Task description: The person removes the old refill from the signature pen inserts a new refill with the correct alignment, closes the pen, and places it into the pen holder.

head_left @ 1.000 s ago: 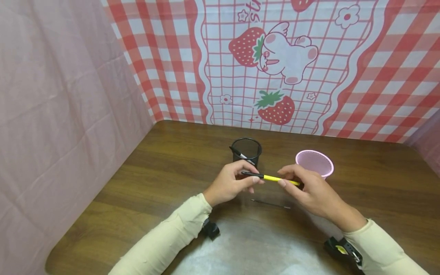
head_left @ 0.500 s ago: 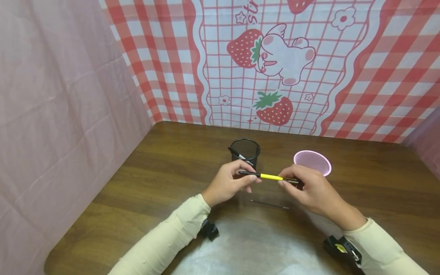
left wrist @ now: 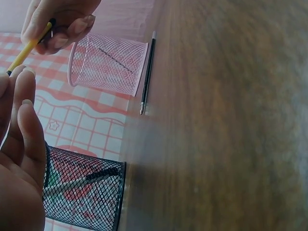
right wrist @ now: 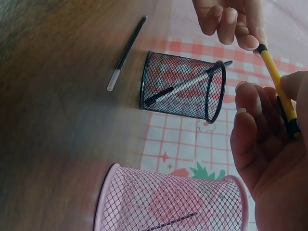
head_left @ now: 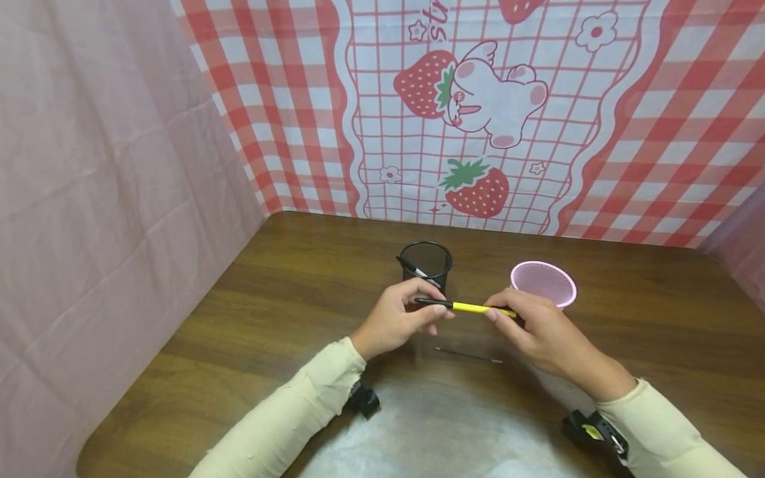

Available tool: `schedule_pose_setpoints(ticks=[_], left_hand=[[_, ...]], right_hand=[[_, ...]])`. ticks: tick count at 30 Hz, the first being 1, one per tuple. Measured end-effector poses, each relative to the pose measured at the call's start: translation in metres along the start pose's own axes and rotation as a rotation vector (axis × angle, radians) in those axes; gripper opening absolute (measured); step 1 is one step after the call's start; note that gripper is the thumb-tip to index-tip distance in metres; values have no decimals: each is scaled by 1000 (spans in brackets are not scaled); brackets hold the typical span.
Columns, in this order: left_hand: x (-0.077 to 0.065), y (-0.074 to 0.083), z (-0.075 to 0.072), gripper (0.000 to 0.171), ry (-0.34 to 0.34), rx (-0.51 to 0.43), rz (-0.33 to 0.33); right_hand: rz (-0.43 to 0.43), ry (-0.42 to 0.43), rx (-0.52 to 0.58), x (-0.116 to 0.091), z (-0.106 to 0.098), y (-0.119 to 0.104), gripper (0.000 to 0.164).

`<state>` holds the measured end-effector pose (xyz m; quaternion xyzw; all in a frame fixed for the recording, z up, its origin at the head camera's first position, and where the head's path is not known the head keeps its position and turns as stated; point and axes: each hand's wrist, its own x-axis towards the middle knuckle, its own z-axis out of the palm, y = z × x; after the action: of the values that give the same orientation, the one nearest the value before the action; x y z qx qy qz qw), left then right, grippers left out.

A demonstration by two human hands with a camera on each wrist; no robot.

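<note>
A yellow ballpoint pen (head_left: pixel 469 307) with a black front part is held level above the table by both hands. My left hand (head_left: pixel 397 317) pinches its black end between thumb and fingers. At the yellow end, the thumb and fingers of my right hand (head_left: pixel 546 332) grip the barrel; a dark clip shows there in the right wrist view. Below the hands, a thin dark ink refill (head_left: pixel 468 355) with a pale end lies on the table. Behind the left hand stands a black mesh pen cup (right wrist: pixel 183 86); behind the right hand is a pink mesh pen cup (left wrist: pixel 108 62).
A black-and-white pen (head_left: pixel 412 265) leans inside the black cup. One thin dark rod (right wrist: pixel 180 219) rests in the pink cup. The brown wooden table (head_left: pixel 239 299) ends at a red-checked strawberry cloth (head_left: pixel 311 133) behind, with a plain pink cloth (head_left: pixel 107 199) on the left.
The pen's yellow end has turned in the right hand's fingers: its dark clip side showed half a second ago, now mostly yellow shows. The left hand keeps its place.
</note>
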<state>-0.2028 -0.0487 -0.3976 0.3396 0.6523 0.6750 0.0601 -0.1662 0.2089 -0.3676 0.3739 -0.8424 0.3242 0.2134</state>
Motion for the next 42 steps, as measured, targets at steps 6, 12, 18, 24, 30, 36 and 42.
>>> schedule_pose_setpoints(ticks=[6, 12, 18, 24, 30, 36, 42], left_hand=[[0, 0, 0, 12, -10, -1, 6], [-1, -1, -1, 12, -24, -7, 18], [0, -2, -1, 11, -16, -16, 16], [0, -3, -3, 11, 13, -15, 13], [-1, -2, -5, 12, 40, -37, 2], [0, 0, -4, 11, 51, -14, 0], [1, 1, -4, 11, 42, -6, 1]], right_hand=[[-7, -4, 0, -1, 0, 0, 19], [-12, -25, 8, 0, 0, 0, 32], [48, -51, 5, 0, 0, -2, 19], [78, -45, 16, 1, -1, -4, 32], [25, -5, -10, 1, 0, -3, 37], [-35, 22, -44, 1, -1, -1, 37], [-55, 43, -62, 1, -1, 0, 34]])
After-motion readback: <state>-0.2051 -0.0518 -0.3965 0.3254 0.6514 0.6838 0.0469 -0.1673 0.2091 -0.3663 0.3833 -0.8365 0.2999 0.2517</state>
